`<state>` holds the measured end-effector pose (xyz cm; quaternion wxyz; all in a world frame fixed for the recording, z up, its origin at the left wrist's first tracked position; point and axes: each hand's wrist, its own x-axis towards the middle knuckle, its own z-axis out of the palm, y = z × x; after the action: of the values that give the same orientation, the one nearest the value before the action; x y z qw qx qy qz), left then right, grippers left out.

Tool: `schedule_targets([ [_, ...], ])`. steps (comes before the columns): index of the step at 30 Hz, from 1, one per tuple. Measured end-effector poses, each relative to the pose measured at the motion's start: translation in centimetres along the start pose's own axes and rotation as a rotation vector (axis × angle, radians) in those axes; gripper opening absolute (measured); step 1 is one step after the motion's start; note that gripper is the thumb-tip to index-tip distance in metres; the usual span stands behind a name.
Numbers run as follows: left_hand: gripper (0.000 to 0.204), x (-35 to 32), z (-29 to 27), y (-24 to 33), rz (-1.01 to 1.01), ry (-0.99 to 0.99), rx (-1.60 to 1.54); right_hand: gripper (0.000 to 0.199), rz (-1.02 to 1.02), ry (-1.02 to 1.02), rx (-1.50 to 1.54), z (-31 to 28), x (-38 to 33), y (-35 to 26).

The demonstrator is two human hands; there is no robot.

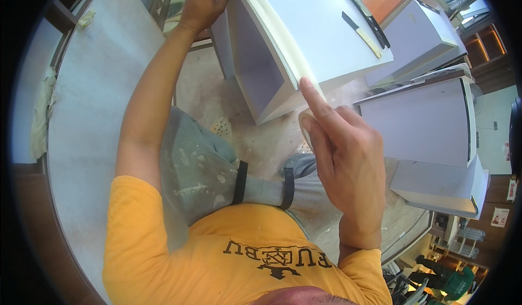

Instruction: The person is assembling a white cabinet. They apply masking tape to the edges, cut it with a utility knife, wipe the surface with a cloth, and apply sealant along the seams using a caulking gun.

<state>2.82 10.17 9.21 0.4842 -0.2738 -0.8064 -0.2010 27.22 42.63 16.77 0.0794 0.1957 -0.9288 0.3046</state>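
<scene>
A white cabinet box [342,44] with an open front stands before me, a cream tape strip [277,33] running along its upper front edge. At the near corner, my right hand [348,158] presses the strip with an outstretched index finger. A loose end of it curls beside the thumb. Up at the far end of that edge, my left hand [204,5] is closed; a small grey piece shows by its fingers, too hidden to name. On the box's top lie a thin tool [362,34] with a dark end and a pale end, and a long black strip [365,12].
More white cabinet boxes [418,117] stand to my right, one lower and nearer [437,188]. A large pale panel [98,98] rises along my left. At the lower right is a person in green [457,283], near cluttered shelving.
</scene>
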Motion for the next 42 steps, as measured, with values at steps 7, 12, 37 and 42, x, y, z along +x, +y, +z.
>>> schedule_targets([
  [7, 0.060, 0.2, -0.3, 0.1, 0.003, -0.016, 0.021, 0.049, -0.031, 0.035, 0.041, 0.3, -0.1, 0.1],
  [12, 0.061, 0.2, -0.5, 0.3, 0.004, -0.028, 0.043, 0.049, -0.033, 0.040, 0.047, 0.3, -0.2, 0.1],
  [37, 0.051, 1.5, -3.0, 0.2, -0.080, -0.236, -0.012, 0.048, -0.030, 0.017, 0.033, 0.0, -0.2, 0.6],
  [42, 0.041, 1.9, -3.4, 1.0, -0.096, -0.227, -0.066, 0.048, -0.037, 0.023, 0.045, 0.1, -0.2, 0.7],
])
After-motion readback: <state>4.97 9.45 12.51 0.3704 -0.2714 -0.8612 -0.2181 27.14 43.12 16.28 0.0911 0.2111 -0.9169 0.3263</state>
